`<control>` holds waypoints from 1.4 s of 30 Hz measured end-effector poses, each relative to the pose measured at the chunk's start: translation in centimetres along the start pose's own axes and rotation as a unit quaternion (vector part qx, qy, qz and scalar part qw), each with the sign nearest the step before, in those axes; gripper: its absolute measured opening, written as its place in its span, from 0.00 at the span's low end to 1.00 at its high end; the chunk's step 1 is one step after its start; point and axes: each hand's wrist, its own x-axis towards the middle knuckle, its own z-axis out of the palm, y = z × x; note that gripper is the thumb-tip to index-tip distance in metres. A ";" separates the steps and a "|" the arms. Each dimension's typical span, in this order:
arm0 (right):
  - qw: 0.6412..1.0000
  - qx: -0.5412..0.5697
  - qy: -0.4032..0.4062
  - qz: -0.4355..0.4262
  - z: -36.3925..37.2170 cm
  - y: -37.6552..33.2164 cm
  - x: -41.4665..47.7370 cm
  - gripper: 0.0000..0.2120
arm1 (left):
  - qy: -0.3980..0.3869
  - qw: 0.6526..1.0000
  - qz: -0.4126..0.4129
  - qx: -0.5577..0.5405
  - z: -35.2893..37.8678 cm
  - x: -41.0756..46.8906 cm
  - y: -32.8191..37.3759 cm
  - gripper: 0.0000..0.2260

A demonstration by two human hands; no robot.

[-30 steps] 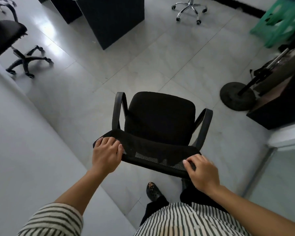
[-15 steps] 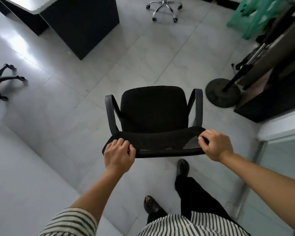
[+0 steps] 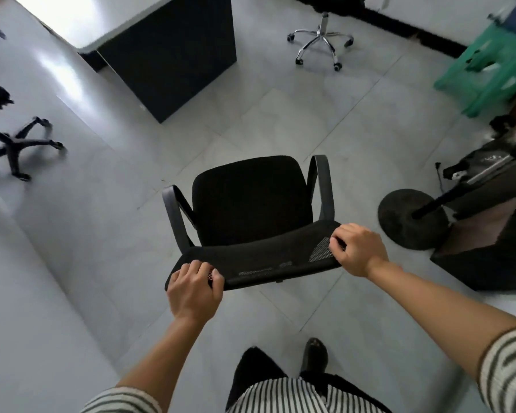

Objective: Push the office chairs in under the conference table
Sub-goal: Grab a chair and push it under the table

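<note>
A black office chair (image 3: 251, 201) with a mesh back and two armrests stands in front of me, its seat facing away. My left hand (image 3: 192, 289) grips the left end of the backrest's top edge. My right hand (image 3: 356, 248) grips the right end of the same edge. The conference table (image 3: 125, 22), with a pale top and a dark panel leg, is at the upper left, well beyond the chair. A second chair with a black star base (image 3: 15, 146) is at the left edge. A third chair on a chrome base (image 3: 320, 40) stands at the top.
A pale wall or panel (image 3: 27, 293) runs along the left. A round black stand base (image 3: 411, 219) and a dark cabinet (image 3: 489, 251) sit close on the right. Green plastic stools (image 3: 489, 70) are stacked at the upper right. My feet show below the chair.
The chair has swung from a leftward tilt to roughly straight ahead and rolled forward a little. My right hand slid to the backrest's right corner. The table and chrome chair came further into view.
</note>
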 end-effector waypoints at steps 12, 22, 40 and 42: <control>0.999 0.023 0.022 0.037 2.6 -5.4 25.7 0.18 | -0.005 0.999 -0.035 0.022 0.7 23.7 -6.6 0.15; 0.997 0.039 0.027 0.063 3.8 -10.5 41.4 0.17 | -0.018 0.999 0.015 0.047 0.5 43.4 -13.3 0.14; 0.996 0.045 0.038 0.072 2.7 -12.2 75.1 0.17 | -0.067 0.994 0.031 0.079 1.1 79.6 -16.5 0.18; 0.995 0.042 0.044 0.074 2.7 -12.3 77.6 0.17 | -0.069 0.994 0.036 0.080 1.3 82.4 -16.7 0.17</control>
